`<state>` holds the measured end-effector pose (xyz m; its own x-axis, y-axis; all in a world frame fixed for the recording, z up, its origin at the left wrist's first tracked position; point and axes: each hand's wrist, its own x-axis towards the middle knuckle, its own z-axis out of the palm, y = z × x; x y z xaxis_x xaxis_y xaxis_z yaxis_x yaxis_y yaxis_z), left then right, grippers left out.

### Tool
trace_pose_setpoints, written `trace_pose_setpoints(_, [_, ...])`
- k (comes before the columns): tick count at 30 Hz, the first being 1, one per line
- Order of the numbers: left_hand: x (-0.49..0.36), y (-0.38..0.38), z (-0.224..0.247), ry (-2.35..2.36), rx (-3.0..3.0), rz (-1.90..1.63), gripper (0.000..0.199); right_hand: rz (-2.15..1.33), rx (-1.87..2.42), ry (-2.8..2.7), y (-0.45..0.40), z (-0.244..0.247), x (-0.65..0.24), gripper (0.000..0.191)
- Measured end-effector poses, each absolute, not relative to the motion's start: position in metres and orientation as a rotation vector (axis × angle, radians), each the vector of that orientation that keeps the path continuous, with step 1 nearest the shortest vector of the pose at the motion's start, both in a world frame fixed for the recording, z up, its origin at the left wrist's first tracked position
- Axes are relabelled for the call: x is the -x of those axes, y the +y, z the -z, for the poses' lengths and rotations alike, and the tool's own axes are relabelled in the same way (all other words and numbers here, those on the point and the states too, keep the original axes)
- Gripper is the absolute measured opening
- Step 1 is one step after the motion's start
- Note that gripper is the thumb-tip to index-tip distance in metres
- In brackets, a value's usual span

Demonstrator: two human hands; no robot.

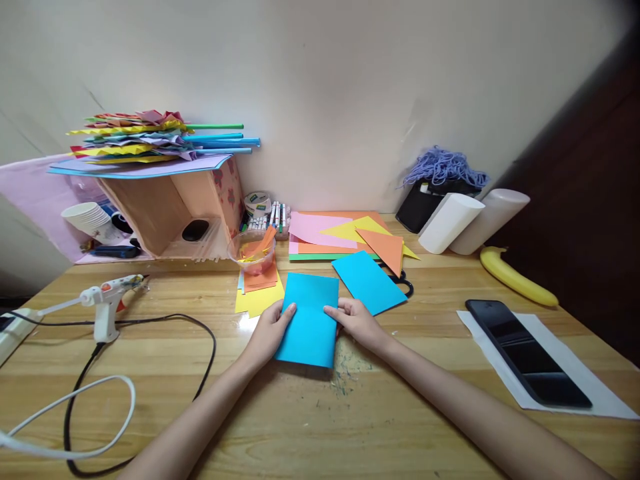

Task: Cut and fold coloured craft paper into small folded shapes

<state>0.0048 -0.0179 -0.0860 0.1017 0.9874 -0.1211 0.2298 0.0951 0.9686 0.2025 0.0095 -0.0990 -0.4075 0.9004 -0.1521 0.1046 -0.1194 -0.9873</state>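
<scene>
Blue card (307,327) sat between your two hands, over the middle of the worktop (300,433) and well in from its left and right edges. Your left hand (270,327) gripped the card's left side, thumb on its face and fingers hidden behind; your right hand (360,320) pinched the right side the same way, so both were clamped on it. I judged the step to be handling or lining up that card, though I could not tell whether it was folded double. The next move, I thought, called for matched, light pressure from you, with the edges level and no crease put in by accident. Just beyond your right hand lay a second blue sheet (367,280), with scissors (413,289) showing partly from under it. Your glue gun (106,307) stood toward the worktop's left edge, well apart from both hands
</scene>
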Motion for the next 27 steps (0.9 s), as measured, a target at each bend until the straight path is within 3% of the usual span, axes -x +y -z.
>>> trace_pose_setpoints(5, [-0.004, -0.019, 0.079, 1.283, -1.288, -0.815, 0.040, -1.556, 1.174, -1.419, 0.010, 0.097, -0.203, 0.038])
trace_pose_setpoints(27, [-0.006, -0.020, 0.092, 1.262, -1.306, -0.973, 0.038, -1.679, 1.177, -1.528, 0.011, 0.096, -0.203, 0.038])
